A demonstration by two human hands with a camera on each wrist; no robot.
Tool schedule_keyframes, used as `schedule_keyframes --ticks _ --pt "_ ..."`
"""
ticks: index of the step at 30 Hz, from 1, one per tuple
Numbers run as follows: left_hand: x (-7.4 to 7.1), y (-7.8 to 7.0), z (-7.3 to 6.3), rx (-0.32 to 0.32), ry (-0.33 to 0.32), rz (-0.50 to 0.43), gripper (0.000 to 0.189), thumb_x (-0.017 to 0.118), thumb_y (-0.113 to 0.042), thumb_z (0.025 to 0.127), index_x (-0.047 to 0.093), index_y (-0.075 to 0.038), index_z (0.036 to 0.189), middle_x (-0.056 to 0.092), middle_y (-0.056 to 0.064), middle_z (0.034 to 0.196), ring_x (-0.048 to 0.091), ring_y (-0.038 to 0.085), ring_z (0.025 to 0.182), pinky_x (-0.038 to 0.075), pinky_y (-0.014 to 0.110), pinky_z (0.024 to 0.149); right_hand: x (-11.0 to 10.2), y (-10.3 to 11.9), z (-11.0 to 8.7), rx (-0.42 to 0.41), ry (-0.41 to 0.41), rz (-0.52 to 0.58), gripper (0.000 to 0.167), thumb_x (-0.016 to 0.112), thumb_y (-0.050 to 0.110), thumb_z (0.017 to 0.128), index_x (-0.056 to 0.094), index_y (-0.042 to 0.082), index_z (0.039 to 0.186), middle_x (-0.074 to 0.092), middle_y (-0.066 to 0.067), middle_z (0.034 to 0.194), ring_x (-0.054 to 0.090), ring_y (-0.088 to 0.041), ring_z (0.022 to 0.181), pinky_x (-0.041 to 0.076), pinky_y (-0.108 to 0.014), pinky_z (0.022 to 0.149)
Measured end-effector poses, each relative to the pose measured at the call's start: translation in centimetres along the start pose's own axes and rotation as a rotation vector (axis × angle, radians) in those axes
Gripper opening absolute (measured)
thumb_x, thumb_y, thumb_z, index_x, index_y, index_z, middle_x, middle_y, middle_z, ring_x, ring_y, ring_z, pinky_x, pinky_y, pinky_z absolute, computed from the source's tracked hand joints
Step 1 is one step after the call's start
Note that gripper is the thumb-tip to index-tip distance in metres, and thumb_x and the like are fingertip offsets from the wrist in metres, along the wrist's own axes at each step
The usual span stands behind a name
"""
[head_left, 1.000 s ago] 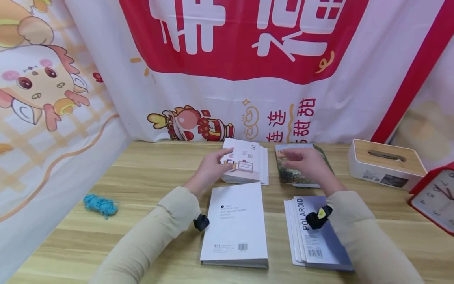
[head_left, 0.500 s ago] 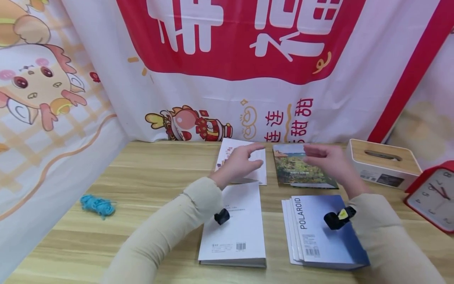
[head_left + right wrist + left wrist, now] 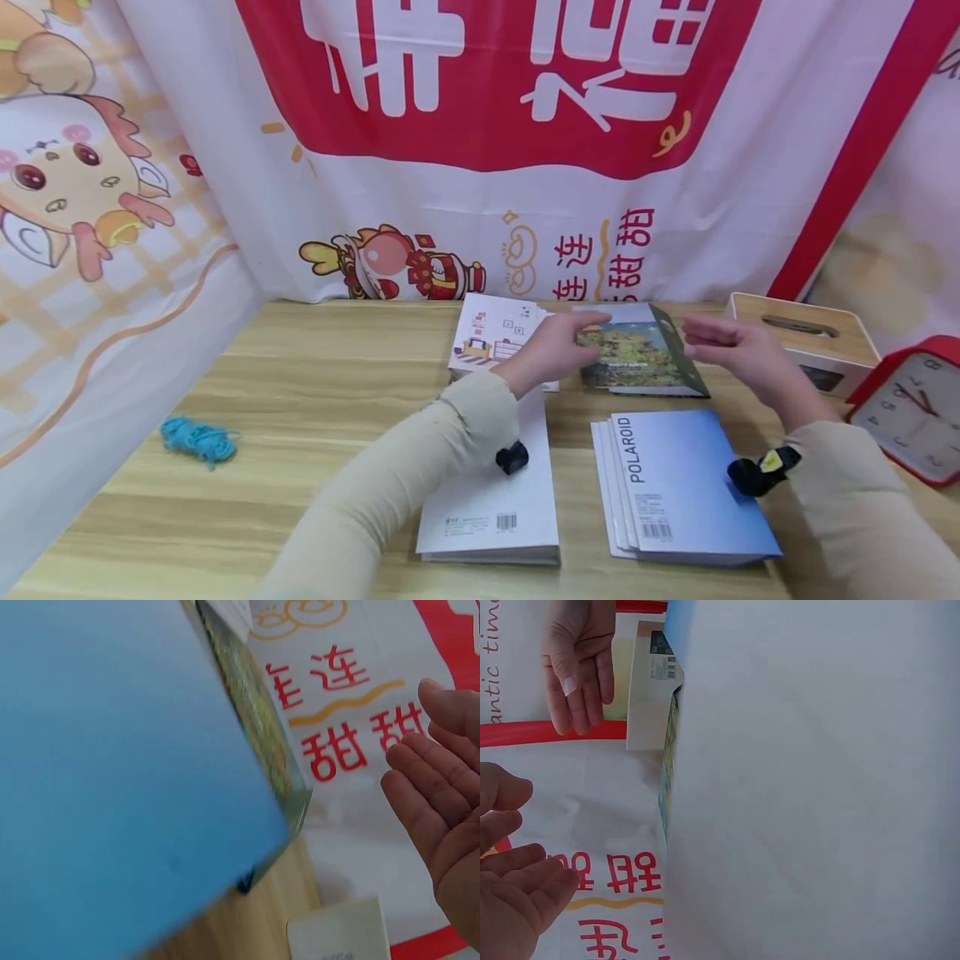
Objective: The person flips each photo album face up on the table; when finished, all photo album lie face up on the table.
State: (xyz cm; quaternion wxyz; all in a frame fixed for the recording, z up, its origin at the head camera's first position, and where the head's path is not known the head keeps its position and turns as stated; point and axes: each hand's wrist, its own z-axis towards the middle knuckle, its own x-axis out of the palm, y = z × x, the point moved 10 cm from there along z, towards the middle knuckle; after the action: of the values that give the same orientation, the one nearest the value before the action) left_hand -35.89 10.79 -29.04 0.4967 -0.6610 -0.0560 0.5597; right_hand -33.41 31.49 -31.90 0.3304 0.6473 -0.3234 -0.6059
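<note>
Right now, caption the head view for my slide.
Left hand and right hand flank a green album lying beyond a blue book.

Plain cream sleeves (image 3: 397, 483) carry small black wrist cameras (image 3: 746, 477), the right one yellow-marked.

Holds both sleeved forearms (image 3: 393, 483) extended forward. Shows left grip (image 3: 553, 348) and right grip (image 3: 742, 352) apart, with relaxed fingers (image 3: 429, 771).

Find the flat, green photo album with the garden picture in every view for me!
Head: the flat, green photo album is right of and below the middle.
Left wrist: a thin, upright sliver of it, left of the middle.
Right wrist: a slanting strip of it, mostly in the upper middle.
Shared landmark: red printed Chinese characters, above the album, below-left, then right of it.
</note>
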Motion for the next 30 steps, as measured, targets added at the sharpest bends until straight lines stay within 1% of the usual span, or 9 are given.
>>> schedule_keyframes --ticks 2,5,7,9,13,16,20,25,30 --pt "0.5 -0.5 0.4 0.011 0.015 0.004 0.051 0.062 -0.013 0.087 0.048 -0.022 0.135 0.049 -0.001 0.138 0.052 0.011 0.07 0.05 0.024 0.058 -0.3 -0.8 -0.2 0.011 0.012 0.005 0.072 0.061 0.045 0.085 0.035 0.01 0.143 0.037 -0.018 0.144 0.036 -0.036 0.131 0.032 -0.057 0.103" --pt "1.4 -1.2 1.1 0.015 0.039 0.022 0.052 0.062 -0.015 0.087 0.047 -0.024 0.136 0.048 -0.003 0.138 0.055 0.011 0.084 0.05 0.023 0.072 -0.8 -2.0 -0.7 0.029 0.03 0.0 0.075 0.059 0.047 0.085 0.031 0.01 0.144 0.034 -0.018 0.146 0.034 -0.037 0.131 0.031 -0.057 0.103" --pt "2.1 -1.6 1.5 0.003 0.068 0.024 0.053 0.062 -0.014 0.087 0.046 -0.026 0.136 0.047 -0.004 0.139 0.057 0.016 0.086 0.052 0.025 0.074 -1.0 -2.7 -0.9 0.03 0.042 -0.017 0.075 0.059 0.046 0.086 0.03 0.01 0.145 0.034 -0.019 0.146 0.036 -0.037 0.13 0.033 -0.056 0.103" --pt "2.6 -2.0 1.9 0.004 0.079 0.046 0.053 0.062 -0.017 0.087 0.046 -0.029 0.136 0.047 -0.006 0.139 0.056 0.013 0.1 0.049 0.024 0.084 -1.1 -3.3 -1.2 0.03 0.059 -0.035 0.074 0.058 0.045 0.087 0.03 0.01 0.145 0.035 -0.019 0.145 0.039 -0.036 0.129 0.035 -0.055 0.102" --pt "3.5 -2.8 2.5 0.021 0.085 0.037 0.052 0.062 -0.018 0.088 0.046 -0.03 0.136 0.046 -0.009 0.139 0.055 0.008 0.099 0.046 0.021 0.086 -1.1 -4.7 -1.3 0.044 0.083 -0.042 0.071 0.058 0.042 0.088 0.029 0.012 0.146 0.037 -0.018 0.144 0.05 -0.022 0.121 0.039 -0.052 0.1" --pt "4.4 -3.1 2.8 0.004 0.107 -0.024 0.052 0.061 -0.016 0.088 0.046 -0.03 0.135 0.046 -0.009 0.139 0.054 0.009 0.068 0.049 0.022 0.07 -1.0 -6.0 -1.3 0.066 0.097 -0.003 0.071 0.058 0.041 0.088 0.027 0.014 0.146 0.036 -0.017 0.145 0.051 -0.012 0.118 0.039 -0.051 0.101" --pt "5.8 -3.0 3.1 -0.058 0.143 -0.075 0.052 0.062 -0.015 0.087 0.048 -0.031 0.134 0.048 -0.007 0.136 0.045 0.01 0.05 0.048 0.023 0.053 -0.4 -7.1 -1.3 0.077 0.114 0.021 0.07 0.058 0.04 0.089 0.028 0.011 0.146 0.036 -0.019 0.145 0.049 -0.022 0.122 0.042 -0.047 0.099" --pt "6.9 -2.9 3.7 -0.102 0.186 0.004 0.052 0.064 -0.013 0.085 0.05 -0.033 0.131 0.05 -0.012 0.133 0.055 0.008 0.072 0.048 0.02 0.063 0.5 -7.7 -1.2 0.074 0.164 -0.009 0.07 0.06 0.039 0.087 0.033 0.008 0.143 0.041 -0.021 0.141 0.042 -0.038 0.126 0.046 -0.045 0.095" --pt "8.0 -3.3 4.9 -0.061 0.243 0.139 0.051 0.064 -0.012 0.084 0.052 -0.033 0.129 0.049 -0.015 0.134 0.052 0.004 0.104 0.047 0.016 0.074 0.8 -8.1 -1.1 0.099 0.19 0.017 0.064 0.06 0.033 0.089 0.035 0.008 0.142 0.042 -0.02 0.14 0.042 -0.037 0.126 0.041 -0.049 0.099"
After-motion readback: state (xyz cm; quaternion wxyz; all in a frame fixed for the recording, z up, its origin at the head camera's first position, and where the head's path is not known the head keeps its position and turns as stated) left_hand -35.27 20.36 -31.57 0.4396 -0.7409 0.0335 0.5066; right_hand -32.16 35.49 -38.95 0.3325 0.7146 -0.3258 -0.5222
